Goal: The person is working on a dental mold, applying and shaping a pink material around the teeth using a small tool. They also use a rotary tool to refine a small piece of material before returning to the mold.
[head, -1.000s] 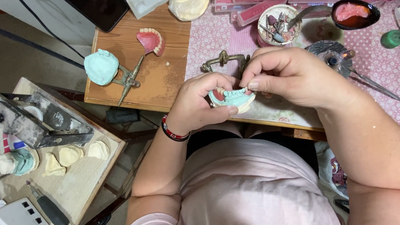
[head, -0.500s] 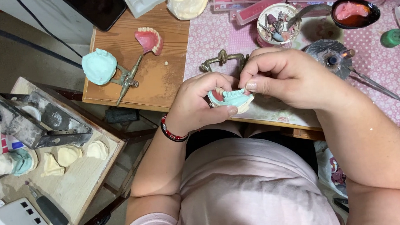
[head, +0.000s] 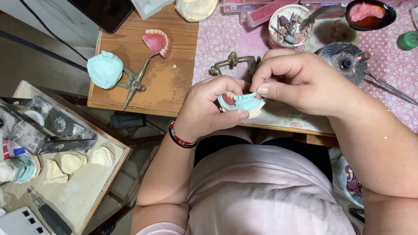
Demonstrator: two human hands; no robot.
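While the left hand (head: 208,110) cradles a teal dental cast (head: 242,104) from below, its grip closed around the cast's base with the thumb across the front, the right hand (head: 305,81) pinches at the cast's upper edge with thumb and forefinger closed on something too small to make out. The cast sits above the near edge of the tabletop (head: 170,81), in front of the person's chest. Compared with half a second and a second ago, almost nothing has shifted: both hands hold the same pose on the cast, which suggests slow, fine fingertip work rather than any change of tool or position.

Just behind the cast lies a brass hinged frame (head: 233,63). Left of the cast, on bare wood, rest a pink denture with a row of teeth (head: 157,42) and a teal plaster lump on a metal arm (head: 106,69). Behind and right of the cast stand a round cup of small tools (head: 289,25), a dark bowl of pink wax (head: 370,13), a small burner on a metal dish (head: 348,61) and a green cap (head: 409,40).

Packaging: flat pink trays (head: 279,8) lie along the far edge behind the cast. Far left of the cast, a lower side table carries cream plaster casts (head: 71,161) and a small red, white and blue box (head: 13,150), partly hidden.
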